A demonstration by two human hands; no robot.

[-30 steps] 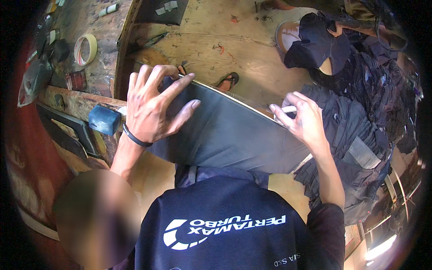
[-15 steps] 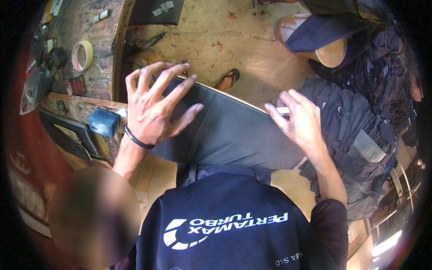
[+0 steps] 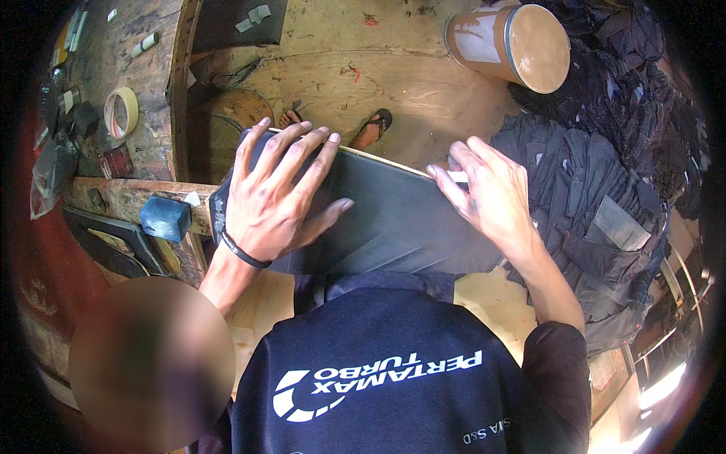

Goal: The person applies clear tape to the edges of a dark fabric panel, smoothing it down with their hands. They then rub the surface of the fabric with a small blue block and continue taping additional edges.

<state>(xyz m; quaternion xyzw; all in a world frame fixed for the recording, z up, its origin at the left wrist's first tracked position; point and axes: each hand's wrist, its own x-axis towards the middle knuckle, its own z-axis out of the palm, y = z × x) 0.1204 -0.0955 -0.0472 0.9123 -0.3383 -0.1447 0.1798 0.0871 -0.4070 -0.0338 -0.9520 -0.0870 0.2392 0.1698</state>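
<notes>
While the dark sheet (image 3: 393, 219) is lying across the person's lap, both hands are working on its upper face.

Sheet position: it is resting on a pale backing board whose far edge (image 3: 378, 157) is showing as a thin light strip, above the sandalled feet (image 3: 370, 130) on the plywood floor (image 3: 393, 76).

Left hand (image 3: 276, 197): it is pressing flat on the sheet's left end, fingers spread wide and the thumb angled out toward the middle.

Right hand (image 3: 488, 197): it is bearing on the far right edge, fingers held close together and curled around a small white piece (image 3: 456, 176); what that piece is cannot be told.

Slip risk: the sheet is probably being held by palm pressure alone, so easing the left hand off is likely to let it creep on the board.

Crease risk: faint ridges are showing near the front edge (image 3: 401, 253); uneven pressure may be setting them in.

Edge risk: the right fingertips are sitting at the board's edge, so a hard stroke may be running off it.

Clutter risk: the folded black pieces (image 3: 597, 197) are lying just beside the right forearm, and a wide elbow swing may be dragging them.

Tip risk: the cardboard drum (image 3: 514, 45) is lying on its side well apart and is posing little hazard.
</notes>
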